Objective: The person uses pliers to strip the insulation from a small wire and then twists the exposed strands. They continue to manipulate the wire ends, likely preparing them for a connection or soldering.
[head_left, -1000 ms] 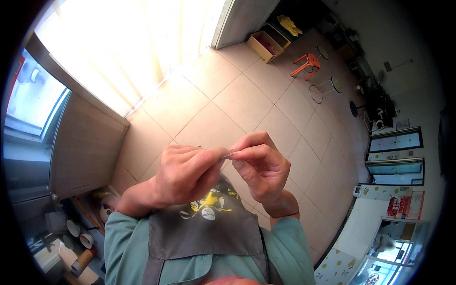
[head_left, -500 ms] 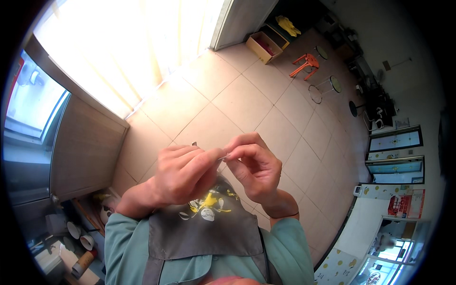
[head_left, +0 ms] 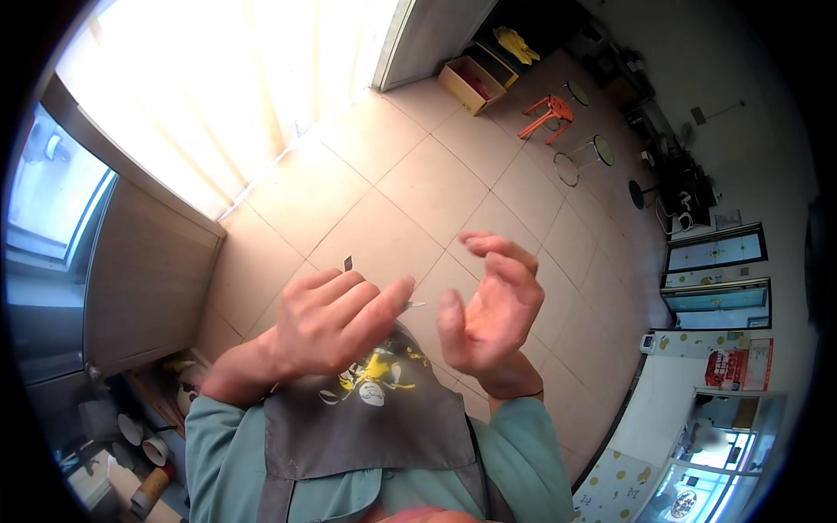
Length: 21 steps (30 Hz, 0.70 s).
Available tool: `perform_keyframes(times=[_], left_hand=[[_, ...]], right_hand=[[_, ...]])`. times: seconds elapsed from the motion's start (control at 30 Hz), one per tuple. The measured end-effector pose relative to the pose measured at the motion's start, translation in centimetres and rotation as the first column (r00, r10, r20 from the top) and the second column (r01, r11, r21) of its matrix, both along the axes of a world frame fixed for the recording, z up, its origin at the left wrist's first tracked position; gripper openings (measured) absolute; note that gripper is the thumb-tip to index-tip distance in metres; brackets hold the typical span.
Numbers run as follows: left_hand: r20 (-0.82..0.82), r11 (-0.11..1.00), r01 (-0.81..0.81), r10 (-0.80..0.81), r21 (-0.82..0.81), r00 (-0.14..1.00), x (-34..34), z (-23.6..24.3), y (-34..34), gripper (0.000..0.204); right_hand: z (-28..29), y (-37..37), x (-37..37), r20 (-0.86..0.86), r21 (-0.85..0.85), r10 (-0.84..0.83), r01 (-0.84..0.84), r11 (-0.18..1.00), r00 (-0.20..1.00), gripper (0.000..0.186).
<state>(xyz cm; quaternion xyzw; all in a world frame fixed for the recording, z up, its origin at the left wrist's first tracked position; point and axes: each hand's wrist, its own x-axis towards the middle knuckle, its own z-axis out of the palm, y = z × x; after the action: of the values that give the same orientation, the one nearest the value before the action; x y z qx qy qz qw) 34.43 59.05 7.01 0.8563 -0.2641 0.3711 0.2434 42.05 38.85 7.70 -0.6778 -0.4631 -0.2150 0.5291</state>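
My left hand [head_left: 330, 324] is closed in front of my chest. A thin, pale, pointed tip [head_left: 416, 304] pokes out beneath its index finger. A small dark flat piece [head_left: 348, 262] stands up beyond the knuckles. Whether both belong to one object I cannot tell, since the fist hides the middle. To its right, my right hand [head_left: 499, 307] is raised with the thumb apart from the curved fingers. Nothing shows in it, and it touches nothing. Below both hands hangs a dark grey apron [head_left: 366, 436] with a yellow and white print.
Pale floor tiles [head_left: 397, 231] spread out beyond my hands. A wooden cabinet [head_left: 153, 283] stands at the left, below a bright curtain [head_left: 218, 78]. Farther off are a cardboard box [head_left: 471, 85], an orange stool [head_left: 549, 116] and round stools [head_left: 602, 151]. Rolls [head_left: 154, 449] lie at lower left.
My right hand has let go of the thin tip, moved right and opened away from my left hand. The left hand stays closed in nearly the same place.
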Motion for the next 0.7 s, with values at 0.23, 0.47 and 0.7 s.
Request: perform_keyframes(times=[0.23,0.47,0.7], left_hand=[[-0.056,0.996,0.033,-0.038,-0.087,0.998,-0.1,-0.5,0.0,0.036],[-0.106,0.997,0.036,-0.044,-0.074,0.993,0.0,-1.0,0.4,0.033],[-0.161,0.997,0.018,-0.031,-0.079,0.986,0.1,-1.8,0.1,0.027]], right_hand=[[-0.1,0.5,-0.4,0.034,0.03,0.097,-0.098,0.995,0.995,0.056],[-1.8,-0.6,1.8,-0.466,0.435,0.456,-0.252,0.864,0.758,0.035],[-1.4,-1.1,2.1,-0.559,0.657,0.735,-0.337,0.675,0.383,0.011]])
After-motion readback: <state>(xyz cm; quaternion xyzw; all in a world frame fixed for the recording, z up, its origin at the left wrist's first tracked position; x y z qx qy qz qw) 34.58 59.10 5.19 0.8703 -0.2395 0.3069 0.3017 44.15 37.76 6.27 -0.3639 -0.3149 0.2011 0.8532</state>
